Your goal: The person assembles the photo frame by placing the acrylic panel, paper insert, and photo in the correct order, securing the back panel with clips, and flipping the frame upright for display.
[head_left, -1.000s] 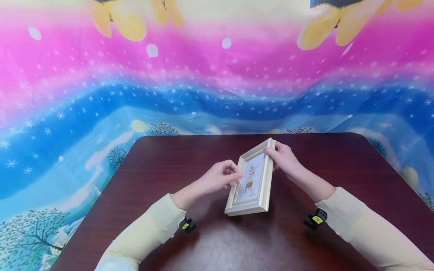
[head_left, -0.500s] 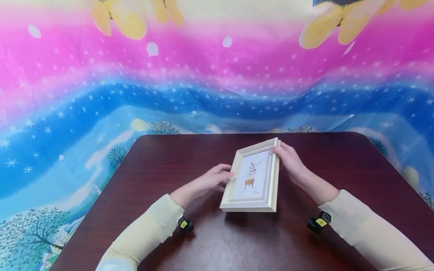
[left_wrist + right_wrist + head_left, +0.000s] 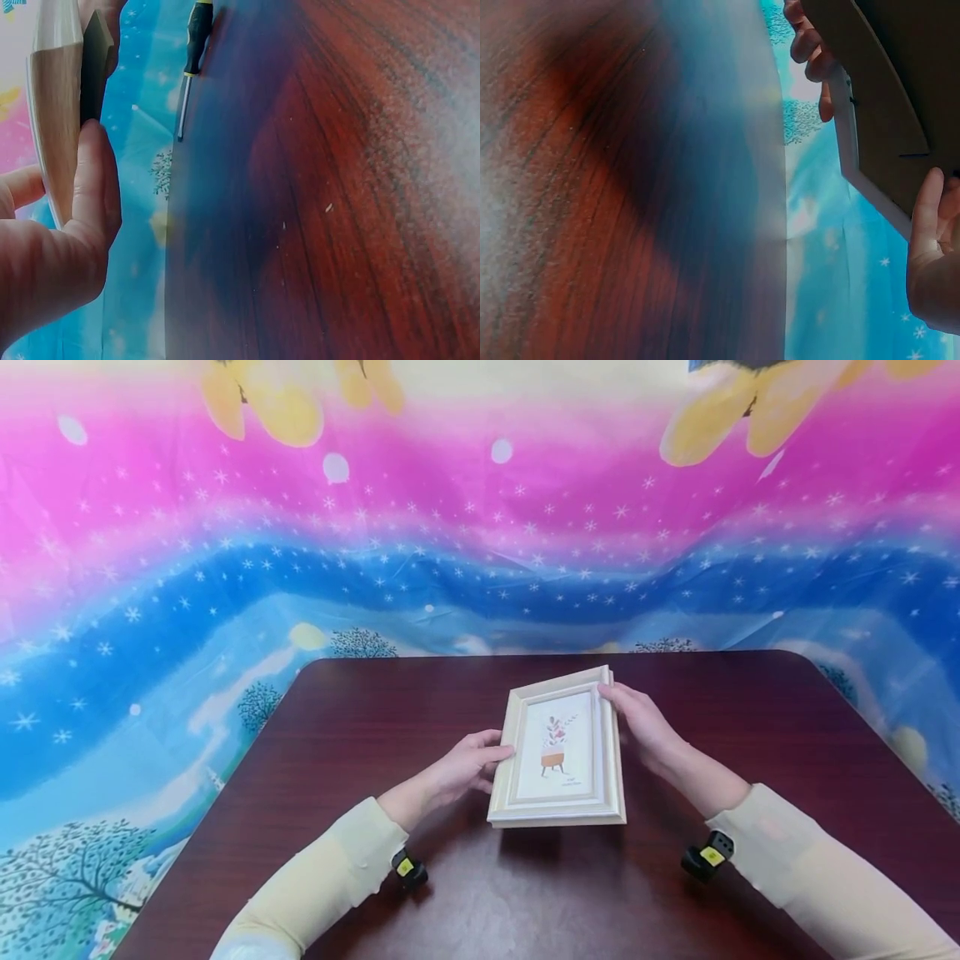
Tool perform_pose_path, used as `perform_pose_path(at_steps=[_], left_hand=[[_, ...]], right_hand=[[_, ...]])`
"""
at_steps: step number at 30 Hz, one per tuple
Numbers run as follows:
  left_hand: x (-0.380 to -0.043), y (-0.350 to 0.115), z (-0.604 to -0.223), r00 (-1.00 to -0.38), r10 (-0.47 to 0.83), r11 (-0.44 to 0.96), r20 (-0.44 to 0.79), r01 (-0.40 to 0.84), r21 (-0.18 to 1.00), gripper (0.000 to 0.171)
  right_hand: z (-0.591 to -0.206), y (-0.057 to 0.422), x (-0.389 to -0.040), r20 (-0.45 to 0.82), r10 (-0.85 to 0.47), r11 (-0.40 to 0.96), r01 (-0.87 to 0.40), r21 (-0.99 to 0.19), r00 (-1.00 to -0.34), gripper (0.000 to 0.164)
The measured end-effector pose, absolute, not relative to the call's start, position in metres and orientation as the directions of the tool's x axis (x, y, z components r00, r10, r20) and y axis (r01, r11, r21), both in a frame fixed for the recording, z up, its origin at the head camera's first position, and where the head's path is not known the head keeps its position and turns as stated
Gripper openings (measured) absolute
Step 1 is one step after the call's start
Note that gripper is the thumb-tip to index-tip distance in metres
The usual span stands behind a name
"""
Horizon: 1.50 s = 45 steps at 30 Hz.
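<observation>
A cream picture frame is held up off the table, its face tilted toward me; it shows a print of a plant in an orange pot. My left hand grips the left side, thumb on the front rim and fingers behind. On the upper right side, my right hand holds it with the thumb at the front. From the right wrist, the frame's dark backing board shows, with fingers of both hands against it. In the left wrist view, a dark stand-like flap sticks out behind the wooden edge.
A screwdriver with a black and yellow handle lies on the dark red-brown table; in the head view it is not visible. Behind the table hangs a colourful printed cloth. Small light specks dot the tabletop.
The frame has turned from a sideways slant to face me more squarely. My left hand has shifted from reaching over its front to gripping the left edge. My right hand keeps its hold.
</observation>
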<state>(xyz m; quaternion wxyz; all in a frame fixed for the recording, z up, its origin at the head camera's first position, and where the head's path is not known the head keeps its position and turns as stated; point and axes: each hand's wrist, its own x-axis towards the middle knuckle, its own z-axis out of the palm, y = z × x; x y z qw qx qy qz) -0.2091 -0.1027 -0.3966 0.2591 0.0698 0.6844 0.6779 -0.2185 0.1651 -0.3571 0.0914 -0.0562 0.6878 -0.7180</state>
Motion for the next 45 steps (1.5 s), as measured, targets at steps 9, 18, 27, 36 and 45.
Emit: perform_pose_path(at_steps=[9,18,27,36,45], left_hand=[[-0.207,-0.102,-0.399,-0.906,0.356,0.105,-0.229,-0.205,0.973,0.044],[-0.204,-0.099,-0.401,-0.923,0.311,0.172,-0.227,-0.180,0.968,0.046],[-0.207,-0.095,-0.404,-0.897,0.357,0.216,-0.262,-0.193,0.957,0.055],[-0.214,-0.095,-0.413,-0.861,0.422,0.246,-0.285,-0.194,0.950,0.072],[-0.217,-0.093,-0.420,-0.856,0.427,0.343,-0.292,-0.146,0.928,0.078]], right_hand=[[-0.365,0.173,-0.221,-0.141,-0.274,0.105,0.116,-0.988,-0.951,0.065],[-0.376,0.184,-0.221,-0.176,-0.329,0.346,0.056,-0.937,-0.928,0.069],[-0.392,0.186,-0.220,-0.198,-0.327,0.532,-0.008,-0.847,-0.924,0.071],[-0.397,0.183,-0.221,-0.201,-0.344,0.627,-0.066,-0.776,-0.917,0.068],[-0.402,0.179,-0.225,-0.218,-0.346,0.704,-0.099,-0.703,-0.912,0.067]])
